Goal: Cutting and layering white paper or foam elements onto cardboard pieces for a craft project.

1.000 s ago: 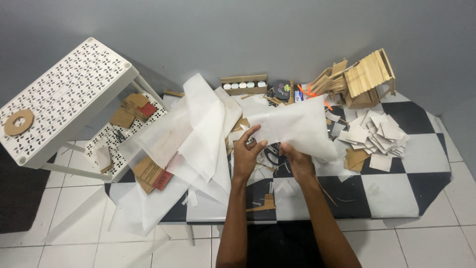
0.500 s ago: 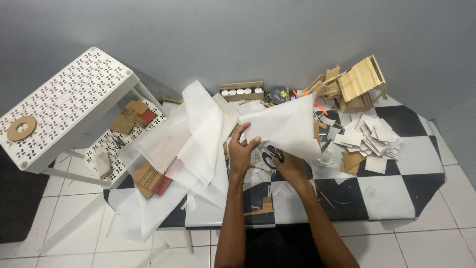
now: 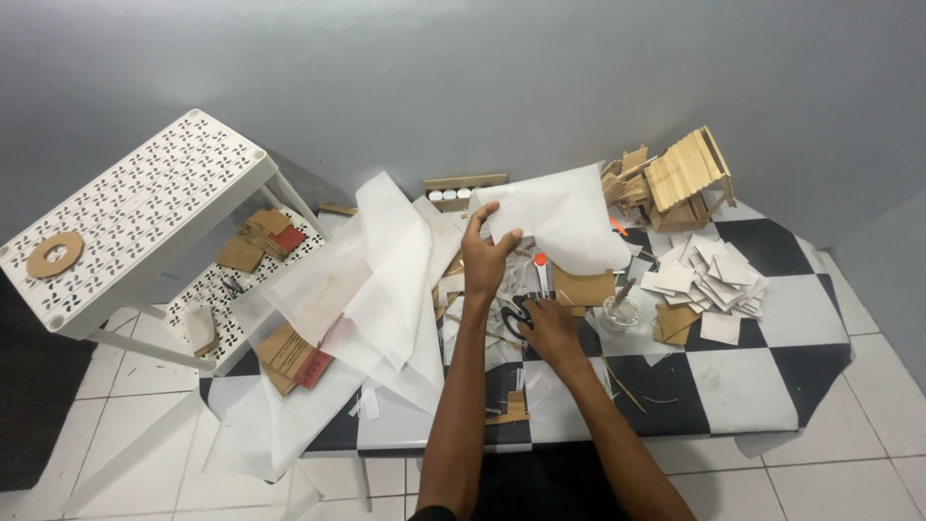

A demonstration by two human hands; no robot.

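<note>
Left hand (image 3: 485, 259) raised over the checkered surface (image 3: 762, 386), grip pinching the lower left corner of a white sheet (image 3: 564, 220), thumb in front, fingers behind. Sheet held up, slightly curved, plain and unmarked, just above the scissors (image 3: 529, 289). Right hand (image 3: 550, 326) low on the surface, grip closed around the black handles of the scissors, orange part near the blades pointing away toward the sheet. Left of the scissors, a heap of loose white paper (image 3: 386, 280) spilling over the surface edge; under it, a flat brown cardboard piece with a red patch (image 3: 297, 359). Right of the scissors, a small clear glass (image 3: 620, 313), then a pile of white and brown cut cards (image 3: 709, 285). Beyond the sheet, a small stick house (image 3: 683, 178) against the wall. Far left of the scissors, a white perforated shelf (image 3: 145, 207) with a brown cardboard ring (image 3: 54, 255) on top.
</note>
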